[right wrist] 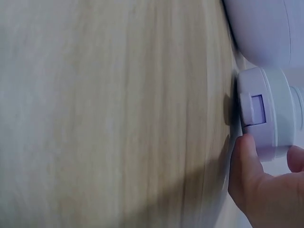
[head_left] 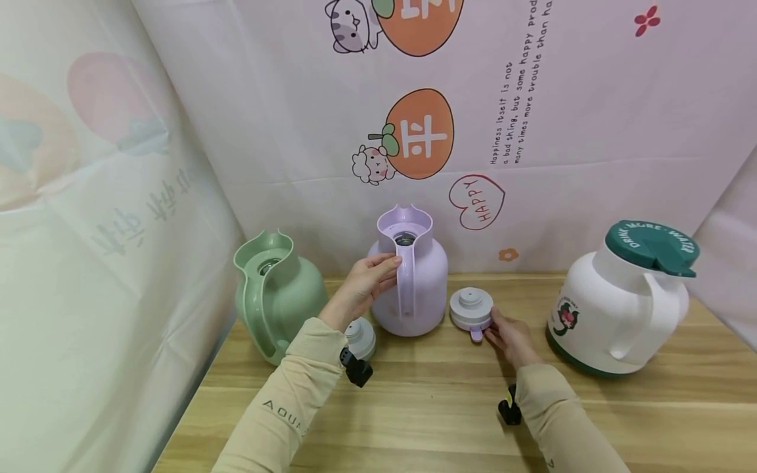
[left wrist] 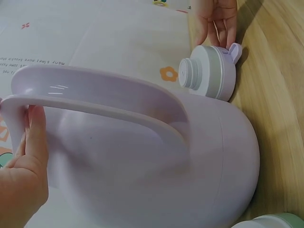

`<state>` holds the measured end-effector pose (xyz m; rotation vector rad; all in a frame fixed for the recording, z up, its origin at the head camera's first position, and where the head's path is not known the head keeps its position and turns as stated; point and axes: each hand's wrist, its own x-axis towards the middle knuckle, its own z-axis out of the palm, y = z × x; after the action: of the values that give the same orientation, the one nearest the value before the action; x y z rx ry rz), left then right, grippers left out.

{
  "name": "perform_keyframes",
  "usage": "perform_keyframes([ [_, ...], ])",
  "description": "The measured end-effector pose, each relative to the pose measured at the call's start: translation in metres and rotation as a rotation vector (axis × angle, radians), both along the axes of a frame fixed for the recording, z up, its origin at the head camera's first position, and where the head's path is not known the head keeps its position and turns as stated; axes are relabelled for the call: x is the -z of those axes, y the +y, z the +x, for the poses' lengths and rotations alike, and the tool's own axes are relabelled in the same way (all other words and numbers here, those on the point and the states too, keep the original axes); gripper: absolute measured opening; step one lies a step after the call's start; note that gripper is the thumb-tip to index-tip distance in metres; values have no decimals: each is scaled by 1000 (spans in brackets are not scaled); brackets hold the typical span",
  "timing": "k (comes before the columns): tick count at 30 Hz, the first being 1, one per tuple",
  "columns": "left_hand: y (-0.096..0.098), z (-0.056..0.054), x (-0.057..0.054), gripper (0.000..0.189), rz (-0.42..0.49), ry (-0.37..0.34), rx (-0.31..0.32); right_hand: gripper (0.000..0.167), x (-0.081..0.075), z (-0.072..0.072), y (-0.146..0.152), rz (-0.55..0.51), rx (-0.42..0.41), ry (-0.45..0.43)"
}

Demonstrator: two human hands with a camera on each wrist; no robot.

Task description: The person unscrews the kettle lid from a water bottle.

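Note:
A lilac thermos jug (head_left: 434, 282) stands upright against the back wall, its top open. My left hand (head_left: 369, 279) holds its handle near the top; in the left wrist view the left hand (left wrist: 26, 166) reaches in behind the handle (left wrist: 109, 111). To the right of the jug, a grey-and-lilac lid (head_left: 471, 307) lies upside down on the table, plug upward. My right hand (head_left: 513, 334) is at the lid's right edge, touching it with extended fingers. In the right wrist view, the right hand (right wrist: 270, 190) has fingers and thumb beside the lid (right wrist: 266, 114).
A lidless green thermos jug (head_left: 296, 295) stands at the left, and another lid (head_left: 361, 338) lies partly hidden behind my left wrist. At the right stands a white thermos jug (head_left: 603, 315) with its green lid (head_left: 650, 243) on. A printed cloth (head_left: 284, 131) hangs behind the wooden table (head_left: 426, 407).

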<state>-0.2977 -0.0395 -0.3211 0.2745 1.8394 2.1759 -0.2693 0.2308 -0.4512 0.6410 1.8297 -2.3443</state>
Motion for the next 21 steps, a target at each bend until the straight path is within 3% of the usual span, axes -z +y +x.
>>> perform_keyframes([
  [15, 0, 5, -2, 42, -15, -18, -29, 60, -2, 3, 4, 21, 31, -26],
  [21, -1, 5, -2, 40, 68, -41, -145, 57, -5, 6, 4, 36, 29, -37],
])
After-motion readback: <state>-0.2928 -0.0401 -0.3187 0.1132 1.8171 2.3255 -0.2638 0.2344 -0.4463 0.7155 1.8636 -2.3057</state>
